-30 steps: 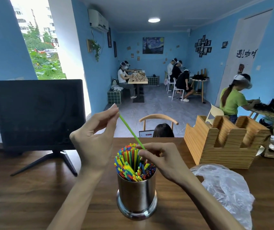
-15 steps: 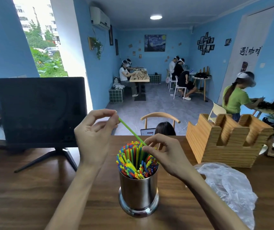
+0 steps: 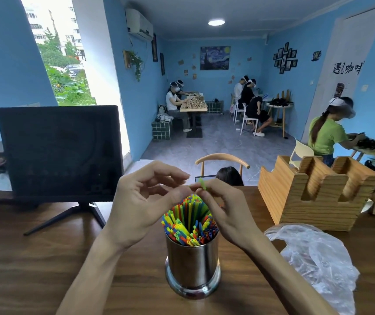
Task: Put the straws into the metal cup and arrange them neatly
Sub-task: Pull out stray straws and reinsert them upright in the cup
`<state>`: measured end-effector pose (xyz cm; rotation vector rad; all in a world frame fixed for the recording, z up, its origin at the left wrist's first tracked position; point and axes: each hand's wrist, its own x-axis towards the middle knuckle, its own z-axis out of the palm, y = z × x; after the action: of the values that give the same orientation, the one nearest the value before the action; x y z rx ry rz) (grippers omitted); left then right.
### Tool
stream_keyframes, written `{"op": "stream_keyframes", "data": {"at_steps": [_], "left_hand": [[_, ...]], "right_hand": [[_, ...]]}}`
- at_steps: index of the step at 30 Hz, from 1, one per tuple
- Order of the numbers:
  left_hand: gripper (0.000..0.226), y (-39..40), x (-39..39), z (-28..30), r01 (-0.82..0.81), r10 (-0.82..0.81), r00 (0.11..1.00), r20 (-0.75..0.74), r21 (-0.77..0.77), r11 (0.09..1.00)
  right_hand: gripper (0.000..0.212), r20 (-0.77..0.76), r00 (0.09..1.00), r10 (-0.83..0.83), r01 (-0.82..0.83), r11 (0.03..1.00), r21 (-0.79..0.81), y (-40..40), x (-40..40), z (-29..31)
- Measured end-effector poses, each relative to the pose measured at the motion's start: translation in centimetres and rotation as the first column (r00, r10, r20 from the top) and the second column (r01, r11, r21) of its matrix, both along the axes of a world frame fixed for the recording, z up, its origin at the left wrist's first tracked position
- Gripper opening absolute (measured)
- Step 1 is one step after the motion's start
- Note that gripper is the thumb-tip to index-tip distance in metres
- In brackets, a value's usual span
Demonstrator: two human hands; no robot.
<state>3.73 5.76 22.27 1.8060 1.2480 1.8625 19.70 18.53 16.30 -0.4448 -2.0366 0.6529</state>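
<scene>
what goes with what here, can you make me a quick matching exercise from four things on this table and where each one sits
Things:
1. metal cup
2. monitor
3. wooden holder
4. plastic bag

Places:
a. far left of the table
b. near right, lying crumpled
c. centre, below both hands
d. far right, behind the bag

Pairs: 1-c, 2-a, 3-d, 4-b

This looks like a small café with blue walls. Beyond the hands (image 3: pixel 182 208), people sit at small tables (image 3: pixel 193 107) on white chairs (image 3: pixel 246 120). A Starry Night print (image 3: pixel 215 57), a cluster of framed photos (image 3: pixel 285 57) and a coffee-cup wall sticker (image 3: pixel 316 55) decorate the far walls, with an air conditioner (image 3: pixel 139 25) up to the left.
</scene>
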Motion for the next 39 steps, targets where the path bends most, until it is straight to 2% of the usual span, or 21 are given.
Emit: {"op": "stream_keyframes", "data": {"at_steps": [1,3,5,6,8,14,19,23,30,36,39], "left_hand": [[0.01,-0.2,-0.5,0.1,-0.008,0.008,1.0,-0.026,-0.032,0.999],[0.009,-0.1,-2.0,0.0,-0.046,0.0,0.979,-0.205,-0.219,0.975],[0.01,0.0,-3.0,-0.7,-0.108,-0.125,0.895,-0.429,-0.479,0.871],[0.015,0.1,-3.3,-1.3,-0.149,-0.182,0.854,-0.487,-0.565,0.811],[0.026,0.2,-3.3,-2.5,-0.19,-0.231,0.817,-0.528,-0.627,0.756],[0.028,1.1,-3.3,-3.9,-0.188,-0.162,0.87,-0.466,-0.616,0.765],[0.022,1.3,-3.5,-4.3,-0.17,-0.135,0.89,-0.435,-0.593,0.787],[0.02,1.6,-3.6,-4.6,-0.184,-0.09,0.899,-0.428,-0.556,0.811],[0.023,1.7,-3.8,-5.0,-0.234,-0.014,0.89,-0.455,-0.483,0.844],[0.035,1.8,-3.6,-4.9,-0.294,0.036,0.855,-0.518,-0.425,0.856],[0.03,1.9,-3.7,-5.0,-0.289,0.019,0.859,-0.512,-0.453,0.844]], "right_hand": [[0.021,-0.026,1.0,0.014,-0.015,0.999,-0.046,-0.1,0.0,0.1],[0.022,-0.048,0.997,0.061,-0.067,0.987,-0.148,-0.3,-0.1,0.2],[0.036,0.002,0.997,0.073,-0.072,0.984,-0.16,-0.3,-0.2,-0.1],[0.045,0.045,0.997,0.066,-0.059,0.988,-0.143,-0.2,-0.2,-0.5],[0.061,0.113,0.993,0.032,-0.02,0.994,-0.11,0.1,-0.5,-1.0],[0.093,0.156,0.988,-0.008,0.014,0.999,-0.037,0.7,-0.9,-2.0],[0.095,0.161,0.986,-0.038,0.041,0.999,-0.017,1.1,-0.8,-2.2],[0.108,0.199,0.976,-0.084,0.085,0.996,0.002,1.1,-0.9,-2.2],[0.104,0.204,0.977,-0.063,0.066,0.998,-0.005,1.6,-0.8,-2.1],[0.1,0.204,0.978,-0.047,0.057,0.998,-0.04,1.7,-0.9,-2.5],[0.1,0.206,0.978,-0.038,0.05,0.997,-0.051,1.8,-0.8,-2.5]]}}
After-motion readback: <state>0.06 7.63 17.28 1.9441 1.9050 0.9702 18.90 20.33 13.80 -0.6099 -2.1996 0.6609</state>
